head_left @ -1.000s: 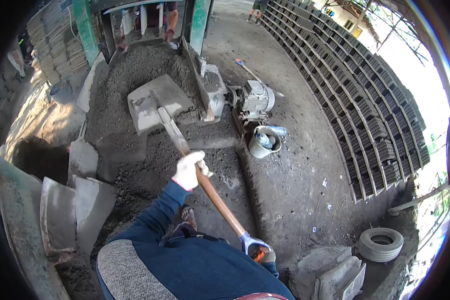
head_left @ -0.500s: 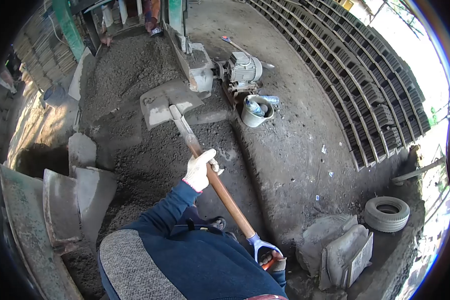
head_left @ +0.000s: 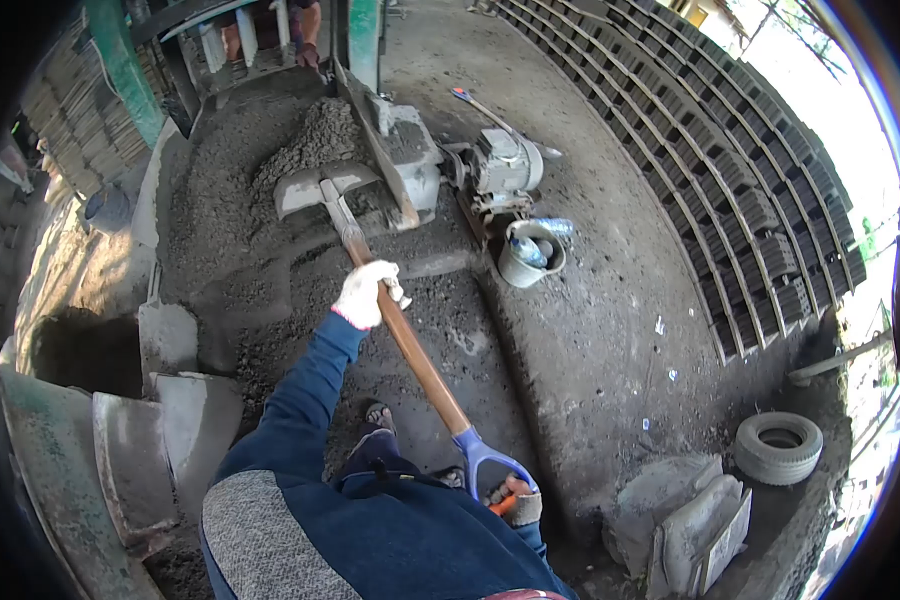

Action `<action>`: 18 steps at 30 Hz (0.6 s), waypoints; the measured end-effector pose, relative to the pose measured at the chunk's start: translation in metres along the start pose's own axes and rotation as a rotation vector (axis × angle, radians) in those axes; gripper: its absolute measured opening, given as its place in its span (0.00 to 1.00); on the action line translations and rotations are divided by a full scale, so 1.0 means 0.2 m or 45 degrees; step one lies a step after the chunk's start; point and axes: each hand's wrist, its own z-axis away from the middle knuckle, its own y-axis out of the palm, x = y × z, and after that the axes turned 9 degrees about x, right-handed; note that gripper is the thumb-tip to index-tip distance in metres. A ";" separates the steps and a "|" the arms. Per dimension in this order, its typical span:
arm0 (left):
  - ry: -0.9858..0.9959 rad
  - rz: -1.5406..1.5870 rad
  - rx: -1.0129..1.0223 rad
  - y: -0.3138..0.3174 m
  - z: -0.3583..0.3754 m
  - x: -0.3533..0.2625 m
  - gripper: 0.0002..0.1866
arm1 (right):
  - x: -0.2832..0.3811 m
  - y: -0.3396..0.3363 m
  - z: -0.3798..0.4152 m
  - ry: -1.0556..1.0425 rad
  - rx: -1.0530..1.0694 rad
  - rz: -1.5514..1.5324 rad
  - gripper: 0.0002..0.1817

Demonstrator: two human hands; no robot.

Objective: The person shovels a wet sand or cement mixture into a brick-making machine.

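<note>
My left hand (head_left: 364,294), in a white knitted glove, is closed around the wooden shaft of a shovel (head_left: 415,362). At the near end, my right hand (head_left: 515,500) grips the shovel's purple D-shaped handle with its orange crossbar; a glove covers it and some fingertips show. The shovel slants away from me to the upper left. Its metal blade (head_left: 298,190) lies against the grey, damp mix (head_left: 205,170) in a low-walled trough. Just beyond the blade rises a loose heap (head_left: 322,135) of that mix.
Right of the trough stand an electric motor (head_left: 507,162) and a bucket (head_left: 533,262) holding bottles. Racks of blocks (head_left: 690,160) line the far right. A tyre (head_left: 778,447) and stiff sacks (head_left: 685,520) lie lower right. Another person's hand (head_left: 308,57) shows behind the trough.
Both hands and the shovel have shifted, with the handle end moving forward and left. The blade has tipped, and a loose heap of mix now lies just beyond it.
</note>
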 end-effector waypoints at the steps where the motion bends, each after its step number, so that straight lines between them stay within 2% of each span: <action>1: 0.013 -0.013 -0.023 -0.04 -0.07 -0.10 0.05 | 0.05 0.16 -0.05 -0.010 0.063 -0.035 0.11; 4: 0.105 -0.047 0.161 -0.22 -0.29 -0.45 0.04 | 0.21 0.71 -0.12 -0.071 0.205 -0.105 0.08; 7: 0.240 -0.124 0.079 -0.23 -0.47 -0.81 0.04 | 0.34 1.11 -0.27 -0.212 0.331 -0.054 0.11; 8: 0.240 -0.157 -0.016 -0.29 -0.59 -0.93 0.06 | 0.37 1.18 -0.36 -0.317 0.481 0.116 0.12; 9: 0.354 -0.219 -0.059 -0.32 -0.64 -0.99 0.07 | 0.38 1.19 -0.43 -0.417 0.629 0.288 0.12; 11: 0.354 -0.286 -0.211 -0.28 -0.72 -1.06 0.08 | 0.45 1.10 -0.34 -0.454 0.641 0.208 0.12; 12: 0.397 -0.290 -0.187 -0.11 -0.59 -1.00 0.09 | 0.57 1.10 -0.34 -0.505 0.681 0.176 0.12; 14: 0.333 -0.023 0.082 0.13 -0.35 -0.82 0.11 | 0.79 0.87 -0.12 -0.467 0.622 -0.106 0.15; 15: 0.298 0.085 0.078 0.29 -0.19 -0.73 0.13 | 0.93 0.72 -0.02 -0.639 0.660 0.075 0.18; 16: 0.249 0.265 0.204 0.37 -0.09 -0.63 0.16 | 1.01 0.57 0.06 -0.825 0.309 0.303 0.20; 17: 0.186 0.426 0.286 0.45 -0.02 -0.54 0.18 | 1.15 0.52 0.16 -1.033 0.126 0.662 0.19; 18: 0.196 0.432 0.277 0.50 0.03 -0.45 0.21 | 1.28 0.50 0.25 -1.184 0.088 0.855 0.19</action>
